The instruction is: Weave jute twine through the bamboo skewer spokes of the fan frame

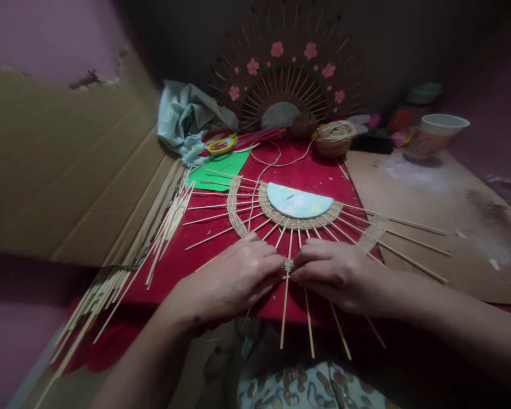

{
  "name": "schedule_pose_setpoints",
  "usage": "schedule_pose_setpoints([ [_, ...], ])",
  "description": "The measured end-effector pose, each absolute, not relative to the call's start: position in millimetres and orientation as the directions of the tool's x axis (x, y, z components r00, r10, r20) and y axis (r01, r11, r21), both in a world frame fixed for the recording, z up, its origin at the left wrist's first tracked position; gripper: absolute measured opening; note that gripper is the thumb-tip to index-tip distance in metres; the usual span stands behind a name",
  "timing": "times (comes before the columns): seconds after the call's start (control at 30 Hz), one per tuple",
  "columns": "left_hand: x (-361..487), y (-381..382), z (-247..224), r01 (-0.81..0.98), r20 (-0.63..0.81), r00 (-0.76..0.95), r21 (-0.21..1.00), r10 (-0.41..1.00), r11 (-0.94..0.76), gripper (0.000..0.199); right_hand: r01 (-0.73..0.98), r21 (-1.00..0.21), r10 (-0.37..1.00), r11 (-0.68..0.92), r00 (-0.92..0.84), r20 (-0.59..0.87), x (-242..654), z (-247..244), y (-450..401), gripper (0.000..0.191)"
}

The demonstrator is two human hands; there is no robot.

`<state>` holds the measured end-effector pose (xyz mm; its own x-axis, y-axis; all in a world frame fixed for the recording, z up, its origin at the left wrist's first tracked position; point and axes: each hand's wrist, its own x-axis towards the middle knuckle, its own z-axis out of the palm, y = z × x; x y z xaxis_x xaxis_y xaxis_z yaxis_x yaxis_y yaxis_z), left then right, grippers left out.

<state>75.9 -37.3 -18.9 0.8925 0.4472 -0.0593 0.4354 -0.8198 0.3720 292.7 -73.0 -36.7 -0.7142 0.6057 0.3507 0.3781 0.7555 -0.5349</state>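
A half-round fan frame lies on the red cloth, its thin wooden sticks point(351, 231) spreading from a pale blue floral half-disc point(300, 200). Woven twine point(298, 221) rims the disc's curved edge. Farther out, a second woven twine band point(234, 210) crosses the sticks, with its middle between my hands. My left hand point(249, 272) is closed, fingertips pinching the band at its left. Opposite it, my right hand point(338, 271) pinches the same band from the right, fingers curled. Both hands hide part of the weave and several sticks.
Loose sticks point(170, 227) lie at the left beside a cardboard panel point(68, 165). Behind the frame are a twine ball point(335, 138), yellow-handled scissors point(222, 144), green sheet point(221, 170) and crumpled cloth point(191, 116). A cup point(434, 136) stands on the right board point(417, 176); a flowered fan point(287, 74) stands behind.
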Motion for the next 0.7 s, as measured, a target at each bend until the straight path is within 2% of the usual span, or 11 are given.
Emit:
schedule_pose_setpoints([
  [0.27,70.8,-45.4,-11.8,0.427,-0.065,0.896,0.395,0.438,-0.813,0.020,0.382,-0.595,0.649,0.708,-0.684,0.333,290.6,-47.9,-72.6,0.019],
  [0.53,65.4,-64.9,-13.0,0.347,-0.002,0.924,0.431,0.383,-0.833,0.016,0.398,-0.573,0.642,0.716,-0.698,0.317,288.4,-45.9,-74.6,0.018],
  [0.7,63.2,-82.4,-10.4,0.321,-0.018,0.938,0.414,0.345,-0.852,0.018,0.402,-0.593,0.653,0.698,-0.696,0.297,288.4,-44.9,-74.3,0.017],
])
